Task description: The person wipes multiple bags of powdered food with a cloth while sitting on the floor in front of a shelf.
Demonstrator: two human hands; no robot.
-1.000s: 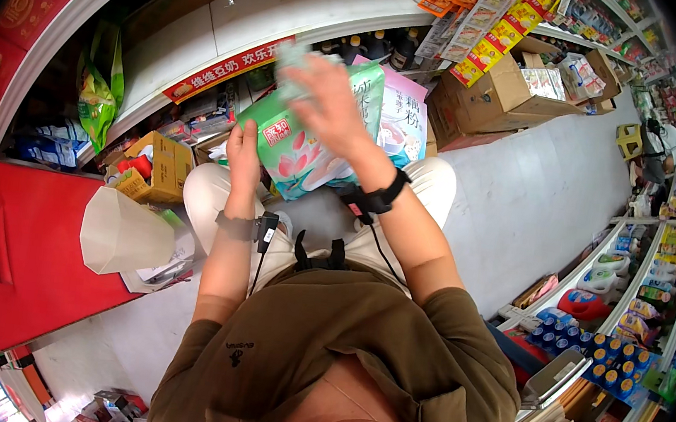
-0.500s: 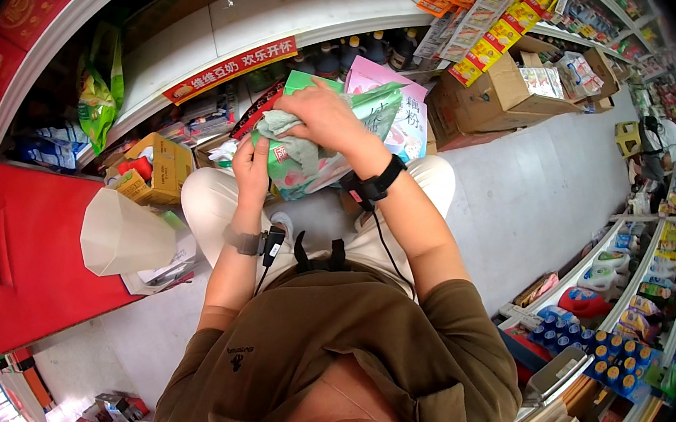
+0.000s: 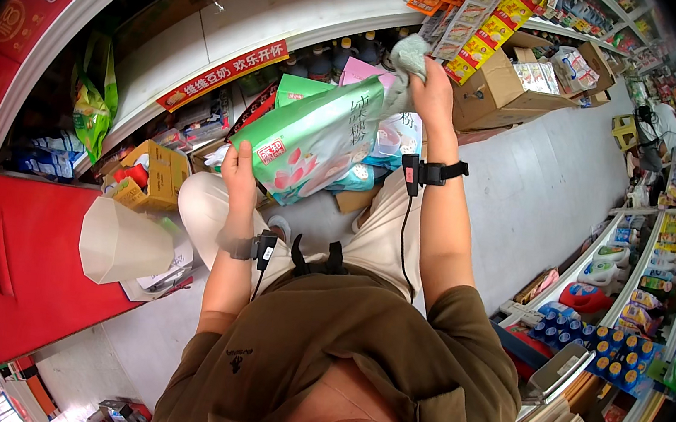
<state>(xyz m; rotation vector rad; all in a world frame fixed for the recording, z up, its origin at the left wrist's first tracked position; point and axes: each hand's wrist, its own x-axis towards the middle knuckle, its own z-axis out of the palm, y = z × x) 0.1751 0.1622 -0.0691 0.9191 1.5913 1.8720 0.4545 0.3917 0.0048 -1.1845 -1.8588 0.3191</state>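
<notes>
One green packet (image 3: 304,145) is pinched in the left hand (image 3: 240,171), one grey cloth (image 3: 410,55) clutched in the right hand (image 3: 434,94).

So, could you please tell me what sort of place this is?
Probably a small grocery or general shop: strips of sachets hang from the shelving, a red jug sits among bottles on the right, and an open carton holds packaged goods.
</notes>
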